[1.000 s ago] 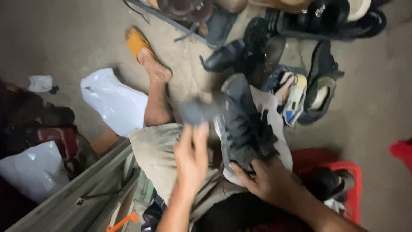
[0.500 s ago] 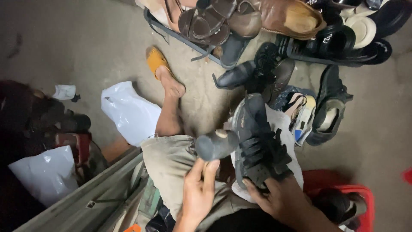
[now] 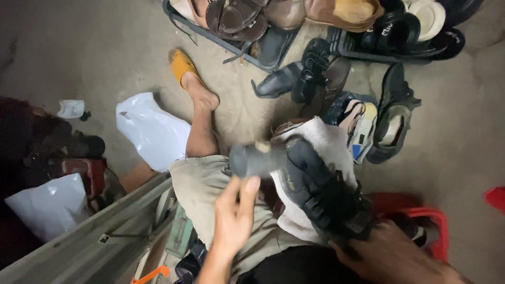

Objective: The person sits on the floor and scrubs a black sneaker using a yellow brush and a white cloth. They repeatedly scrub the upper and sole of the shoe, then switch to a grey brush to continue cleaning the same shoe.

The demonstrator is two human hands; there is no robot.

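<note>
My left hand holds a dark grey brush up by its lower end, above my lap. My right hand grips the heel end of a dark strapped sandal that lies tilted on a white cloth spread over my right knee. The brush head sits just left of the sandal's toe, close to it; whether they touch is unclear. My bare left leg stretches forward to an orange slipper on my foot.
Many shoes and sandals lie in a heap at the top, some on a dark rack. A black shoe sits right. White plastic bags lie left. A red basket is beside my right hand. A grey metal box edge runs lower left.
The sandal has tipped down and to the right, lying flatter on the cloth. My right hand slid lower right with it. The brush stays near the toe.
</note>
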